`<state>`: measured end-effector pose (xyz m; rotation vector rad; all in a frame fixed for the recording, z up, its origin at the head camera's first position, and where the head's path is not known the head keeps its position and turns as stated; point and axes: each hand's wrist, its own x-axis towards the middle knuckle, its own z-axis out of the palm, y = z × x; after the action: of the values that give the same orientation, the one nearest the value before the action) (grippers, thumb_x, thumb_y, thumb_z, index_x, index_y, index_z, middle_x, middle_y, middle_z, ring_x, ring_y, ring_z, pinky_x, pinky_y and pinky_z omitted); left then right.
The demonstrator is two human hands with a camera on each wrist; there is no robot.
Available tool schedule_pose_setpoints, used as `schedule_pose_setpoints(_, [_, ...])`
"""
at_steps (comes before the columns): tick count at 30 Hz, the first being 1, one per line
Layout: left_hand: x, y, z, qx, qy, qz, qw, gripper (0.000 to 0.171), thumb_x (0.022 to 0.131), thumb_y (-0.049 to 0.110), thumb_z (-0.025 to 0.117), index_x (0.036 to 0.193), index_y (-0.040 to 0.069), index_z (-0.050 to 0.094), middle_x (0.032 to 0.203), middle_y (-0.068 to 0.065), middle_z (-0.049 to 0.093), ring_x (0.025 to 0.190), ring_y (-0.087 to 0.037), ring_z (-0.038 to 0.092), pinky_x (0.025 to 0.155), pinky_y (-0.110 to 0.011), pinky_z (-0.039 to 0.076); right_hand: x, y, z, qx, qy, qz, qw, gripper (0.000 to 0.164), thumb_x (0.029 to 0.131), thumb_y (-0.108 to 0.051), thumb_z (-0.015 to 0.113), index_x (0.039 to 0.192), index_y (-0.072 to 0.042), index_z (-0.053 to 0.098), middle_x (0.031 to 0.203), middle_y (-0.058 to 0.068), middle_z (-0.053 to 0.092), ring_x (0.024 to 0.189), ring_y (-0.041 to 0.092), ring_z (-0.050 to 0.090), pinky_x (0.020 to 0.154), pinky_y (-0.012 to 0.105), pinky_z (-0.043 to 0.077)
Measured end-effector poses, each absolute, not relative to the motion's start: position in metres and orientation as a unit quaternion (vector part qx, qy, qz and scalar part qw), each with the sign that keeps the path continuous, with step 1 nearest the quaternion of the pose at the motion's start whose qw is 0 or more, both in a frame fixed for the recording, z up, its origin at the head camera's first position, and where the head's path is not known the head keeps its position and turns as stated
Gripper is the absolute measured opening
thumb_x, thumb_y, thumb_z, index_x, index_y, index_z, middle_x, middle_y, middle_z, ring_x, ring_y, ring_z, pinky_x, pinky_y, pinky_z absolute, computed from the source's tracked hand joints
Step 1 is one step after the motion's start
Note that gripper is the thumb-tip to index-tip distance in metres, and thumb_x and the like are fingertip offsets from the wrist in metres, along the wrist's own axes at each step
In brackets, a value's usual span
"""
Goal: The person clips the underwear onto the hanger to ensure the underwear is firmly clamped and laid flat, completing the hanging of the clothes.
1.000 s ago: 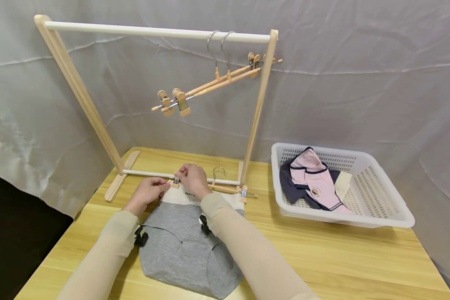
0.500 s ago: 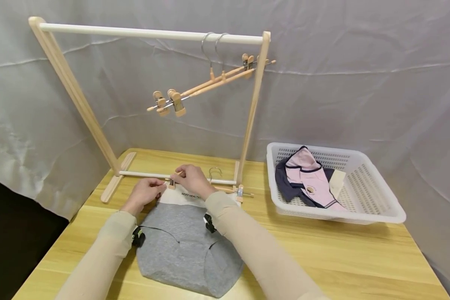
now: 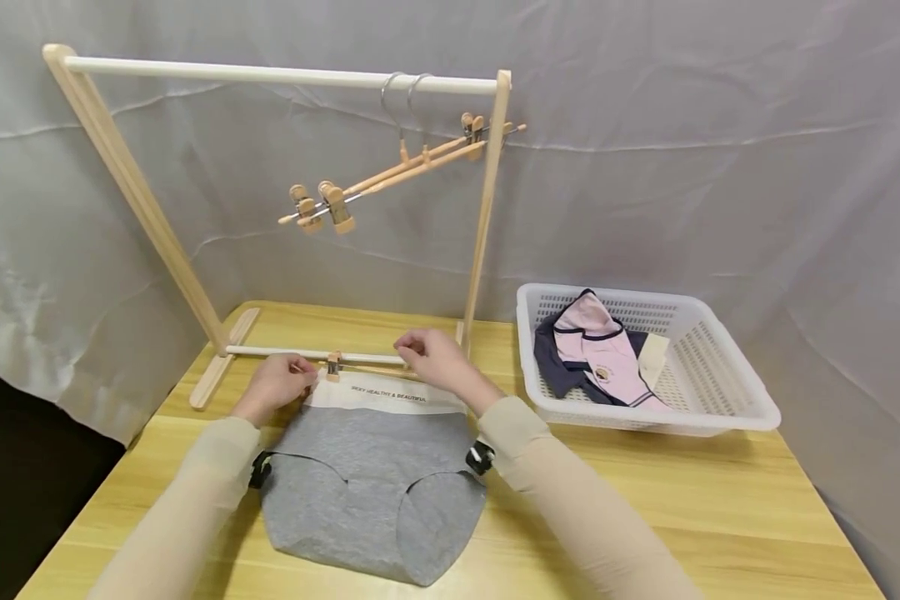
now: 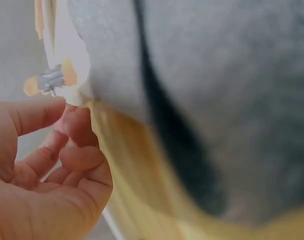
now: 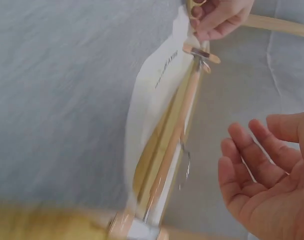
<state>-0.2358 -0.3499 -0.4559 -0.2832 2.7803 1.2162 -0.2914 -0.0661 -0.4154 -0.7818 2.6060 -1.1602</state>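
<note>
Grey briefs lie flat on the table, their white lettered waistband toward the rack. A clip hanger runs along that waistband. Its left clip grips the band near the left corner; the right clip is at the band's other end, behind my hand in the head view. My left hand pinches the waistband's left corner between thumb and fingers, just beside the left clip. My right hand hovers over the band's right part, fingers loosely bent, holding nothing.
A wooden rack stands at the back, its low white bar just behind the hanger. Two bare clip hangers hang from its top rail. At the right, a white basket holds pink and dark clothing.
My right hand has let go of the left clip and moved right along the waistband, uncovering the lettering. My left hand stays at the left corner. The head view has shifted slightly.
</note>
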Motion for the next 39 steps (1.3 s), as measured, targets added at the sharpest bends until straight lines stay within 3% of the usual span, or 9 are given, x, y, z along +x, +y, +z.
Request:
schedule_pose_setpoints(8, [-0.243,-0.320,-0.434,0.002,0.946,0.323,0.010,0.013,0.104,0.016,0.065,0.103,0.003,0.069,0.101,-0.017,0.075,0.087,-0.027,0.067,0.073,-0.035,0.049,-0.267,-0.007,-0.424,-0.222,0.892,-0.391,0.049,0.017,0.107,-0.018,0.066,0.114,-0.007,0.076,0.105,0.007,0.078,0.096,0.019,0.070,0.090,0.036,0.058])
schedule_pose_setpoints(12, [-0.249,-0.294,-0.430,0.067,0.940,0.333,0.011,0.009,0.104,0.010,0.066,0.103,0.003,0.071,0.099,-0.014,0.076,0.088,-0.024,0.068,0.077,-0.038,0.054,-0.257,0.013,-0.434,-0.207,0.901,-0.380,0.022,0.010,0.103,-0.016,0.071,0.102,-0.008,0.075,0.091,0.003,0.075,0.082,0.011,0.064,0.079,0.029,0.054])
schedule_pose_setpoints(16, [-0.255,-0.265,-0.431,0.115,0.936,0.331,0.024,0.006,0.103,0.009,0.068,0.101,0.004,0.072,0.096,-0.009,0.073,0.087,-0.020,0.066,0.081,-0.038,0.055,-0.250,0.022,-0.445,-0.198,0.912,-0.357,0.033,0.008,0.101,-0.014,0.071,0.096,-0.007,0.072,0.078,0.001,0.069,0.068,0.009,0.057,0.066,0.025,0.048])
schedule_pose_setpoints(20, [-0.262,-0.238,-0.435,0.149,0.934,0.323,0.035,0.006,0.103,0.009,0.069,0.099,0.006,0.072,0.093,-0.008,0.073,0.082,-0.016,0.063,0.076,-0.033,0.053,-0.246,0.022,-0.451,-0.185,0.933,-0.302,0.058,0.018,0.103,-0.024,0.070,0.088,-0.014,0.069,0.073,-0.003,0.063,0.061,0.010,0.051,0.058,0.026,0.042])
schedule_pose_setpoints(24, [-0.268,-0.215,-0.441,0.168,0.938,0.300,0.032,0.006,0.103,0.010,0.070,0.097,0.009,0.073,0.091,-0.005,0.074,0.080,-0.013,0.062,0.074,-0.031,0.053,-0.246,0.020,-0.457,-0.166,0.951,-0.252,0.070,0.040,0.103,-0.039,0.069,0.069,-0.020,0.058,0.063,-0.008,0.048,0.054,0.009,0.042,0.052,0.026,0.032])
schedule_pose_setpoints(28, [-0.274,-0.198,-0.447,0.174,0.944,0.280,0.033,0.006,0.103,0.010,0.070,0.098,0.010,0.073,0.091,-0.004,0.074,0.081,-0.015,0.066,0.076,-0.034,0.056,-0.248,0.021,-0.463,-0.171,0.951,-0.242,0.083,0.054,0.102,-0.039,0.071,0.056,-0.022,0.048,0.053,-0.011,0.038,0.049,0.007,0.036,0.047,0.024,0.025])
schedule_pose_setpoints(33, [-0.279,-0.185,-0.454,0.176,0.953,0.245,0.015,0.004,0.103,0.013,0.072,0.100,0.010,0.074,0.098,-0.006,0.078,0.089,-0.018,0.072,0.080,-0.038,0.060,-0.255,0.028,-0.478,-0.190,0.941,-0.262,0.093,0.053,0.099,-0.035,0.075,0.053,-0.024,0.051,0.050,-0.013,0.043,0.049,0.008,0.043,0.047,0.026,0.032])
schedule_pose_setpoints(35, [-0.280,-0.182,-0.456,0.174,0.958,0.227,0.008,0.004,0.103,0.015,0.073,0.100,0.012,0.075,0.098,-0.005,0.078,0.087,-0.018,0.071,0.078,-0.039,0.059,-0.263,0.032,-0.494,-0.201,0.941,-0.260,0.085,0.051,0.099,-0.036,0.073,0.054,-0.026,0.054,0.051,-0.013,0.046,0.050,0.009,0.046,0.049,0.027,0.035])
schedule_pose_setpoints(39, [-0.282,-0.178,-0.458,0.174,0.964,0.199,-0.001,0.004,0.102,0.017,0.075,0.099,0.015,0.078,0.094,-0.002,0.077,0.078,-0.014,0.065,0.072,-0.035,0.055,-0.258,0.036,-0.487,-0.203,0.936,-0.272,0.095,0.045,0.097,-0.030,0.074,0.055,-0.022,0.059,0.053,-0.012,0.051,0.052,0.009,0.049,0.051,0.027,0.038])
